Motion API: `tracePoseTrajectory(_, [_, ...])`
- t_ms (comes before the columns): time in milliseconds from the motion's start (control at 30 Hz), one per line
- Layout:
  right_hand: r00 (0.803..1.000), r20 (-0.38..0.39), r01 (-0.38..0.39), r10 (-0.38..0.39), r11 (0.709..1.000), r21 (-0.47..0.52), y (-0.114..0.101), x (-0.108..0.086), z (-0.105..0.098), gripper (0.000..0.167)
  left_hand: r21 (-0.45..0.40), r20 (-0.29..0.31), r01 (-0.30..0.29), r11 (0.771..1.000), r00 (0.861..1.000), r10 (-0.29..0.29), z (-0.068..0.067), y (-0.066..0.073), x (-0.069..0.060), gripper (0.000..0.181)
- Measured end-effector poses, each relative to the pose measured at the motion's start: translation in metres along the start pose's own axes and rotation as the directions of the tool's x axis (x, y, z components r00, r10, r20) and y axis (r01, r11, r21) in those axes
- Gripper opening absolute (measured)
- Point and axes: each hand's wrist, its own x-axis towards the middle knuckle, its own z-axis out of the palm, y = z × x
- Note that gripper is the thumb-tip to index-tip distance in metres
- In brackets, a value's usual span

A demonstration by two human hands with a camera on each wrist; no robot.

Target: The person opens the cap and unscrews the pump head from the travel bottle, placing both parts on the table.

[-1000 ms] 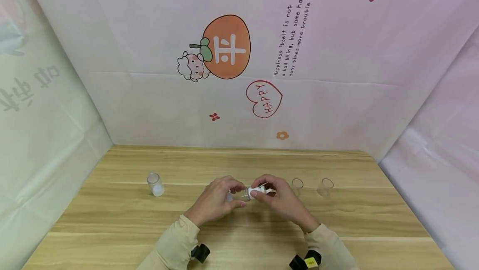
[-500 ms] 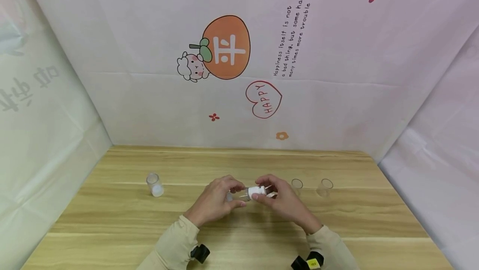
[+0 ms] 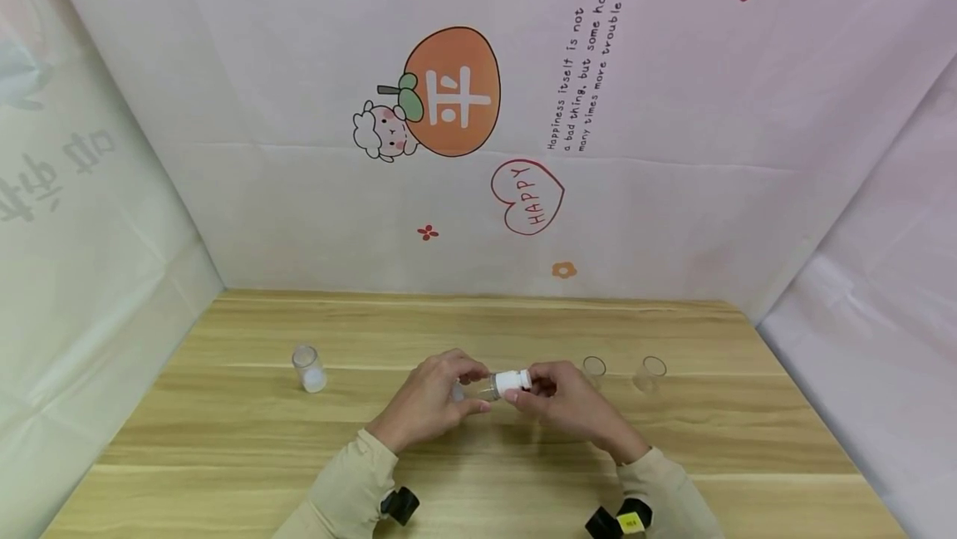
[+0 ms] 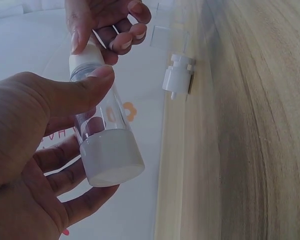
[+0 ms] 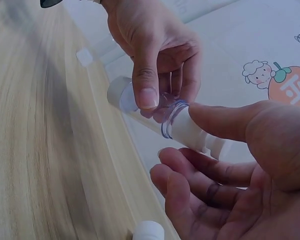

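Near the table's middle, my left hand (image 3: 428, 398) grips a clear bottle with a white base (image 4: 112, 157), which lies tilted nearly sideways above the table. A white pump top (image 3: 512, 382) sits at the bottle's threaded neck. My right hand (image 3: 571, 406) pinches this top with the thumb and a finger; in the right wrist view its other fingers are loosely curled below. Whether the top is fully seated cannot be told. A second white pump top (image 4: 178, 74) stands on the table in the left wrist view.
Another clear bottle with a white bottom (image 3: 310, 369) stands at the table's left. Two clear caps, one a transparent cap (image 3: 650, 374) and one a partly hidden cap (image 3: 594, 367), stand beyond my right hand. A printed cloth wall (image 3: 299, 215) borders the wooden table (image 3: 478, 489).
My right hand has shifted slightly right, its fingers changing their hold around the pump top. The left hand and bottle stay nearly still.
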Motion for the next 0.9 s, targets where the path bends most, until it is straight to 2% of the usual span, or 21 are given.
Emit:
tracePoseTrajectory(167, [1.000,0.008,0.019,-0.020,0.998,0.052,-0.0019,-0.0001,-0.0008,0.023,0.003,0.000,-0.007,1.000,1.000,0.007,-0.0003,0.0005,0.0004,0.032])
tracePoseTrajectory(467, [0.998,-0.028,0.059,-0.058,0.997,0.049,-0.0049,0.0002,0.0001,0.031,0.009,0.013,0.001,1.000,1.000,-0.001,0.0015,0.0014,-0.0006,0.030])
tracePoseTrajectory(733, [0.994,-0.061,0.093,-0.090,0.995,0.045,-0.0083,0.0003,0.0023,0.025,0.015,0.007,-0.005,1.000,1.000,0.005,0.0030,0.0010,-0.0007,0.029])
tracePoseTrajectory(900, [0.994,-0.073,0.086,-0.081,0.995,0.059,-0.0085,0.0020,0.0033,0.023,0.017,0.010,-0.004,1.000,1.000,0.003,0.0032,0.0013,-0.0004,0.030])
